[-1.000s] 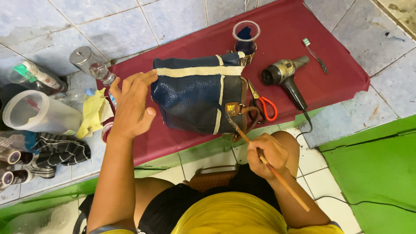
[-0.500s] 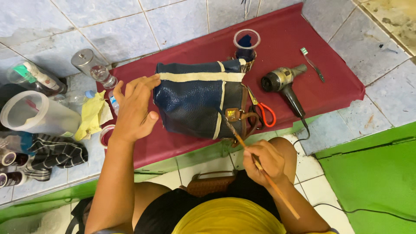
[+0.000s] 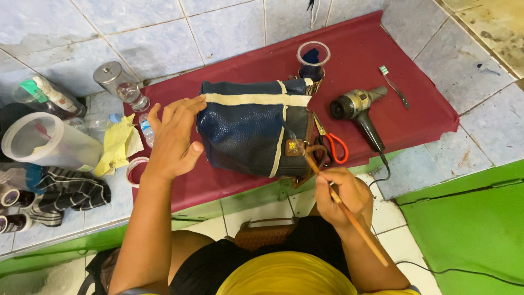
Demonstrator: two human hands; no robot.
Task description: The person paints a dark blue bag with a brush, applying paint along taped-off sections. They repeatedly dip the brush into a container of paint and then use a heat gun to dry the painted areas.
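A dark blue leather bag with cream tape strips lies on a dark red cloth. My left hand rests against the bag's left edge, fingers spread and thumb pressed to its side. My right hand grips a long thin wooden brush. The brush tip touches the brown strap and clasp at the bag's lower right corner.
A small cup of dark paint stands behind the bag. Red-handled scissors, a hair dryer and a toothbrush lie to the right. Jars, a plastic jug, a yellow rag and a tape roll crowd the left.
My right hand has shifted the brush tip slightly along the strap by the clasp. My left hand stays on the bag's left edge. The view has drifted a little.
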